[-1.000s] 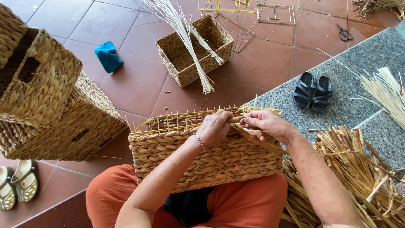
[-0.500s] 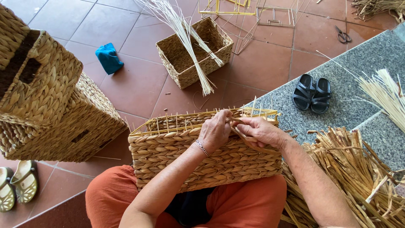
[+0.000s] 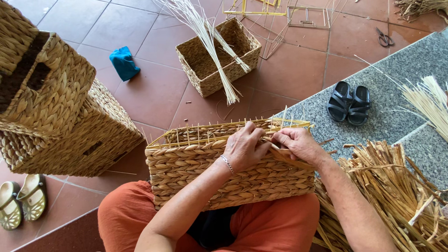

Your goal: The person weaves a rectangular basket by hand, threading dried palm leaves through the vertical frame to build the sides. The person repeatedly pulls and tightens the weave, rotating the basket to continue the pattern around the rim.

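Note:
A half-woven rectangular basket (image 3: 196,170) of braided straw on a yellow wire frame rests on my lap. My left hand (image 3: 243,147), with a thin bracelet at the wrist, presses on the basket's top rim. My right hand (image 3: 298,143) sits just beside it and pinches a flat straw strand (image 3: 295,161) that runs down over the rim to the right. The fingertips of both hands meet at the rim.
Stacked finished woven baskets (image 3: 56,116) stand at left. A small basket (image 3: 217,56) holding pale reeds sits ahead, beside a blue cloth (image 3: 124,63). Black sandals (image 3: 349,102) lie on the grey stone step, a straw pile (image 3: 396,191) at right, scissors (image 3: 385,38) and wire frames (image 3: 308,16) farther back.
Both hands have shifted slightly along the rim, and my right hand has pulled the strand lower and tighter against the basket.

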